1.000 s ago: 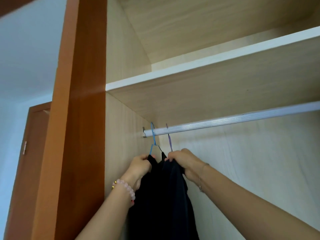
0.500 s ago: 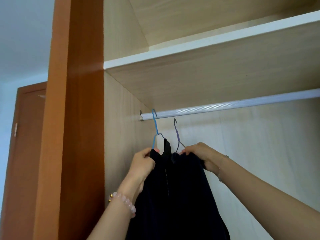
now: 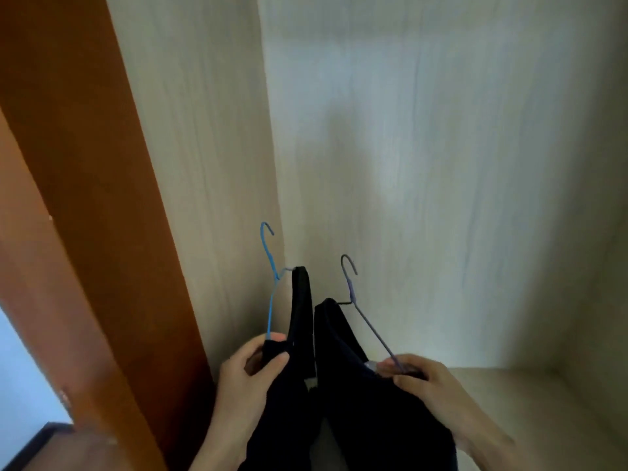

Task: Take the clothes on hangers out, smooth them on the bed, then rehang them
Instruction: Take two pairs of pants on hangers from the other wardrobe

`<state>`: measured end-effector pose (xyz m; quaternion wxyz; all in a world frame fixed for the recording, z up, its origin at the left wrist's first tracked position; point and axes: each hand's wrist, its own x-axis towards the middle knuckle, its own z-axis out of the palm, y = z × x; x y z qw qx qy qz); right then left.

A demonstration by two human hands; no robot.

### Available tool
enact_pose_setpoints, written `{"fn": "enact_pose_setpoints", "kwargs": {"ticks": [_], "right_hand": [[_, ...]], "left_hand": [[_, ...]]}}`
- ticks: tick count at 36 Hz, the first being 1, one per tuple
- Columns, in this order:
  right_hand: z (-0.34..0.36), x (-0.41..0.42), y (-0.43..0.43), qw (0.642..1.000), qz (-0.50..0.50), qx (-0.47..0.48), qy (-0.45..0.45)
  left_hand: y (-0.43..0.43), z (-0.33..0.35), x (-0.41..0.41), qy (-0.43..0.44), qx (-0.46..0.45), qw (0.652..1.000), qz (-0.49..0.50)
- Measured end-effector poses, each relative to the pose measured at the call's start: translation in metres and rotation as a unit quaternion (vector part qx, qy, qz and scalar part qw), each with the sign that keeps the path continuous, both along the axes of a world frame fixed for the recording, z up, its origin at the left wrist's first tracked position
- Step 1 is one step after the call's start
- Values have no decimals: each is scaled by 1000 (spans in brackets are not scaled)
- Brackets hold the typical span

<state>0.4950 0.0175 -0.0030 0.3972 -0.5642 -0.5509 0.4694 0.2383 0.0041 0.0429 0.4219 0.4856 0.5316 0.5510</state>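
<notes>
Two at once, so hold as now: left hand (image 3: 249, 372) curled round thin blue wire hanger (image 3: 271, 300) w/ black cloth (image 3: 300, 317), right hand (image 3: 421, 379) pinching thin purple wire hanger (image 3: 372, 329) w/ 2nd black cloth (image 3: 346, 368), both low in pale wood closet (image 3: 407, 164), hooks apart, no snag.

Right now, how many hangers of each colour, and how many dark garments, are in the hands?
Blue hanger: 1, in the left hand
Purple hanger: 1, in the right hand
Dark garments: 2, one on each hanger
Total: 4
</notes>
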Motion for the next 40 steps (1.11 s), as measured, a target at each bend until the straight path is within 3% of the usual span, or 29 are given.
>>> {"fn": "enact_pose_setpoints", "kwargs": {"ticks": [6,11,15,19,28,40], "right_hand": [[-46,35,-48,998,52,-20,-34],[-49,58,-69,984,165,-25,-56],[-47,67,-81,952,285,-44,-104],[-44,62,-95,898,411,-62,-146],[-44,-3,-125,773,614,-11,-163],[-70,-160,-174,714,690,64,-104]], "left_hand": [[-53,-55,14,70,-39,997,0],[-111,-85,39,118,-59,988,77],[-175,-102,65,135,-53,974,171],[-251,-105,85,93,-69,954,276],[-404,-98,112,36,-103,856,505],[-451,-89,63,33,-83,740,666]]}}
